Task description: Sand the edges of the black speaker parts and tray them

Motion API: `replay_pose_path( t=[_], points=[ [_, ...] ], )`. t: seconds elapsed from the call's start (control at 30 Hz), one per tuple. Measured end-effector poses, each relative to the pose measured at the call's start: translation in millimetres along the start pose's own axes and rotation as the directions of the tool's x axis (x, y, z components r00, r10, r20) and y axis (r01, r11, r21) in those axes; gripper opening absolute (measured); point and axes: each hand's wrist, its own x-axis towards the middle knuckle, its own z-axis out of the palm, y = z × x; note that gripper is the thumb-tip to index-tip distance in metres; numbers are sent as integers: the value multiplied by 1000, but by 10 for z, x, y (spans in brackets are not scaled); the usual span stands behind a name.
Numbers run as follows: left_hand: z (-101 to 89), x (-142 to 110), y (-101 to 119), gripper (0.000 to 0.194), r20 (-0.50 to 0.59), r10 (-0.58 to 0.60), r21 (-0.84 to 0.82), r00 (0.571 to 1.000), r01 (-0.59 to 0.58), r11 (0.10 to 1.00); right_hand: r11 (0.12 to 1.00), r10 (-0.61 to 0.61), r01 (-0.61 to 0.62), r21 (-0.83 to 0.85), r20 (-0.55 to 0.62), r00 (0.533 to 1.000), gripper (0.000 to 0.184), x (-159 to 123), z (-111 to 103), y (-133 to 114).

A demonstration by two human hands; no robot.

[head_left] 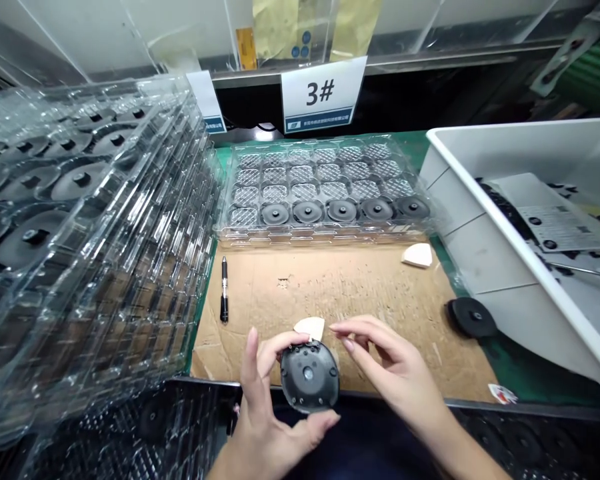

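My left hand point(275, 407) grips a round-cornered black plastic cover point(310, 377) by its edges, thumb at the near edge and index finger at the far one. The cover's dished side, with a centre hub and small pegs along the rim, faces up toward me. Just right of it is my right hand point(385, 367), its thumb and index finger brought together in a pinch and apart from the cover. Anything between those fingertips is too small to make out. A white wedge-shaped piece point(311, 327) shows right behind the cover, partly hidden by it and my left fingers.
Cardboard point(360, 280) covers the bench, bearing a pen point(225, 290) and another white wedge point(417, 255). Behind it, a clear tray point(325, 190) holds several black covers in its front row. Stacked trays point(130, 267) rise at left. One cover point(473, 317) lies beside the white bin point(510, 267).
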Motion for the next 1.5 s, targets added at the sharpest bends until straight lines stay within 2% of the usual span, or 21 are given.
replay_pose_path(
  t=[0.07,0.13,0.2,0.27,0.37,0.53,0.7,0.77,0.83,0.9,1.03,1.13,1.2,1.27,1.3,1.33,1.4,1.43,1.5],
  points=[
    [27,16,28,96,-24,43,3,999,-43,999,995,30,-29,91,-2,1000,13,-30,-62,-106],
    [58,32,65,92,-76,48,-43,996,-51,998,971,102,-112,211,60,993,12,-49,-94,-206],
    [71,37,87,90,-107,22,-96,994,-33,995,931,168,-221,291,198,966,15,-50,-100,-281],
    [51,31,85,91,-86,-10,-105,996,0,994,896,192,-311,317,355,915,18,-33,-99,-331],
    [-25,13,58,94,11,-50,-55,999,50,997,865,178,-382,326,511,841,20,14,-117,-365],
    [-125,14,73,98,178,-181,-62,967,195,979,820,149,-448,358,621,769,17,99,-165,-377],
    [-142,74,150,104,353,-299,-49,887,336,940,746,116,-528,406,701,704,13,153,-174,-399],
    [-124,97,164,108,413,-339,-42,846,389,920,747,91,-527,406,722,686,8,158,-188,-388],
    [-93,102,163,110,437,-361,-14,824,407,913,757,65,-512,406,733,677,3,141,-216,-357],
    [-59,90,154,109,438,-356,24,826,385,923,745,67,-520,419,727,683,3,100,-251,-318],
    [-13,72,137,98,441,-273,49,855,281,958,691,160,-573,442,679,716,8,-3,-317,-272],
    [15,125,142,98,455,-285,64,844,289,955,757,206,-527,385,626,753,12,-25,-352,-223],
    [46,173,145,85,469,-379,109,797,374,921,863,214,-425,273,565,797,17,0,-376,-107],
    [78,201,129,49,476,-503,174,721,484,858,964,208,-259,60,435,876,22,60,-407,105],
    [86,208,111,39,471,-555,201,685,530,824,983,183,-167,-76,339,923,24,108,-423,242],
    [85,214,91,43,449,-599,223,663,567,793,979,148,-105,-172,262,954,26,173,-438,390],
    [37,236,68,51,391,-664,254,637,618,744,962,63,-16,-271,167,984,29,348,-453,669],
    [-13,253,85,51,358,-684,270,636,630,728,953,13,35,-302,157,988,28,449,-445,779],
    [-156,288,212,47,283,-703,302,652,635,711,933,-99,163,-321,208,973,25,648,-383,910]
  ],
)
